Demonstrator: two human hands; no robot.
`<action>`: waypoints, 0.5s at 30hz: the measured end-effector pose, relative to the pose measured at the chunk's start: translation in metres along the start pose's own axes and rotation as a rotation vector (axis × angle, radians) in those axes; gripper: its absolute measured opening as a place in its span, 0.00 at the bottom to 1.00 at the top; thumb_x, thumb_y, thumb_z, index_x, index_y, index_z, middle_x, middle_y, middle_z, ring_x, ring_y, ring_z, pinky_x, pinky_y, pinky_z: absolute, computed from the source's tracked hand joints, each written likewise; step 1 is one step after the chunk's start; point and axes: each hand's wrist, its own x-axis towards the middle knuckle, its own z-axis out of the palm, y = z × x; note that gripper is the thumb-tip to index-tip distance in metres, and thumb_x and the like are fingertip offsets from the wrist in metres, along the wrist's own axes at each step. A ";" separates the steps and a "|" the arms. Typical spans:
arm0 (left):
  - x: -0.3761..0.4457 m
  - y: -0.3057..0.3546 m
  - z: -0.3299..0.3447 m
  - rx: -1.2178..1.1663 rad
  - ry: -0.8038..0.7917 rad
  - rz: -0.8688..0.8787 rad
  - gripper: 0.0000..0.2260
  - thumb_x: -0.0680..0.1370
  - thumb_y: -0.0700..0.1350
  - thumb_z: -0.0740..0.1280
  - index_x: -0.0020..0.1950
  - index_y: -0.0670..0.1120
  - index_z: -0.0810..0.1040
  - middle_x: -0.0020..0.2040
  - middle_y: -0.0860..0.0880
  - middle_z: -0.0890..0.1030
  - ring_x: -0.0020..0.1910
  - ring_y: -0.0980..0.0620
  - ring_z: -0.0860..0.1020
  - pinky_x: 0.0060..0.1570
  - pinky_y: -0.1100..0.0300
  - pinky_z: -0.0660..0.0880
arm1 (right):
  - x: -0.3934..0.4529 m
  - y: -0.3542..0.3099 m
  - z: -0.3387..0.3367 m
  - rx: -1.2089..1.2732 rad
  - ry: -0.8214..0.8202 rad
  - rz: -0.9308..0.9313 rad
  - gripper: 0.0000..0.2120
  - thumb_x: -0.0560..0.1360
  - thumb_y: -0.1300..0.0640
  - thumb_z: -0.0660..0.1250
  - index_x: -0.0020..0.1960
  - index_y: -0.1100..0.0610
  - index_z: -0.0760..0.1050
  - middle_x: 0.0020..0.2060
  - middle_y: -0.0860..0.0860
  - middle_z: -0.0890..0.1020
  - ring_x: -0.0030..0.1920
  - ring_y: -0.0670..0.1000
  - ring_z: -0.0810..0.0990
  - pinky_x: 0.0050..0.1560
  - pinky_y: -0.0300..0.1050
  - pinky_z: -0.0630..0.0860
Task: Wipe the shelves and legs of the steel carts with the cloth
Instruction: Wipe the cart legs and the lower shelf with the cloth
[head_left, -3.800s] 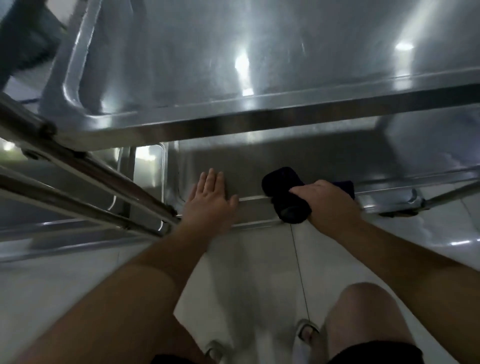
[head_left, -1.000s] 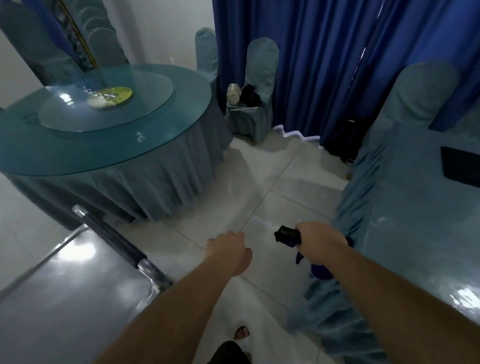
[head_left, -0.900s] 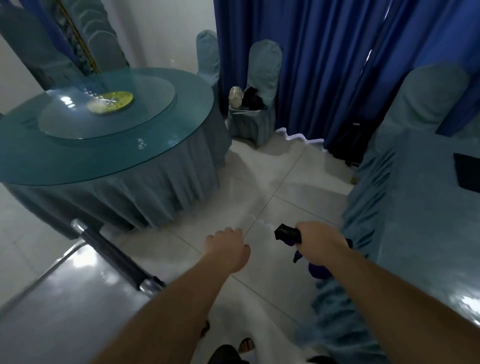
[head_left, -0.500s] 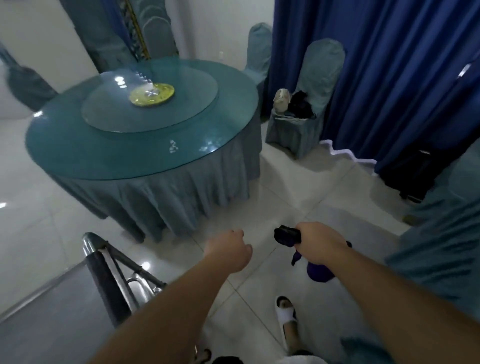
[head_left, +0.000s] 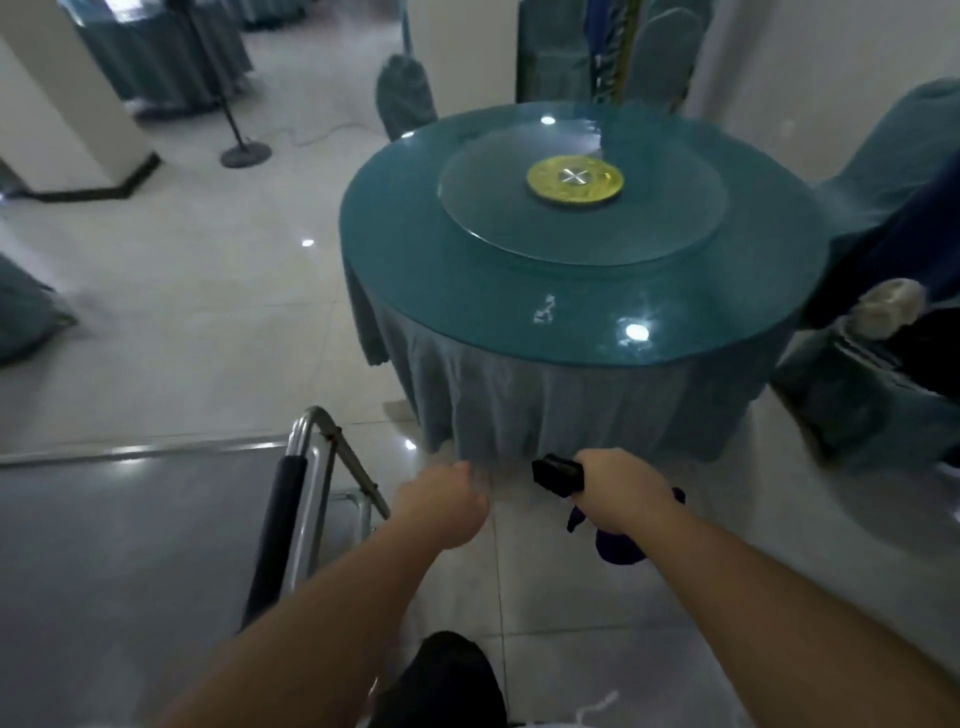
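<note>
Standing beside steel cart, top shelf at lower left, handle bar upright at its near end. Right hand clenched around dark cloth, bunched end poking out ahead, loose tail hanging below the fist, well off any metal. Left hand curled loosely, holding nothing, just right of the handle. No wiping contact now. Lower shelves and legs out of sight, so cleaned share impossible to judge. Round table ahead.
</note>
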 end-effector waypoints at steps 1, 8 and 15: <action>0.011 -0.007 -0.005 -0.012 0.006 -0.035 0.25 0.81 0.60 0.57 0.73 0.51 0.72 0.68 0.44 0.78 0.64 0.40 0.78 0.60 0.44 0.74 | 0.017 -0.008 -0.006 -0.018 -0.013 -0.026 0.07 0.79 0.57 0.68 0.57 0.52 0.76 0.50 0.52 0.80 0.49 0.55 0.80 0.50 0.50 0.81; 0.113 -0.056 -0.045 -0.100 0.018 -0.144 0.25 0.81 0.61 0.56 0.75 0.50 0.70 0.68 0.45 0.78 0.62 0.41 0.78 0.59 0.45 0.76 | 0.142 -0.065 -0.043 -0.095 -0.022 -0.155 0.05 0.78 0.54 0.69 0.52 0.52 0.74 0.48 0.51 0.80 0.48 0.54 0.80 0.49 0.51 0.81; 0.211 -0.097 -0.129 -0.191 0.025 -0.146 0.23 0.79 0.61 0.56 0.68 0.52 0.73 0.61 0.47 0.79 0.56 0.43 0.79 0.58 0.44 0.78 | 0.252 -0.121 -0.101 -0.065 0.001 -0.128 0.01 0.76 0.54 0.66 0.46 0.50 0.74 0.42 0.49 0.80 0.42 0.53 0.80 0.46 0.52 0.82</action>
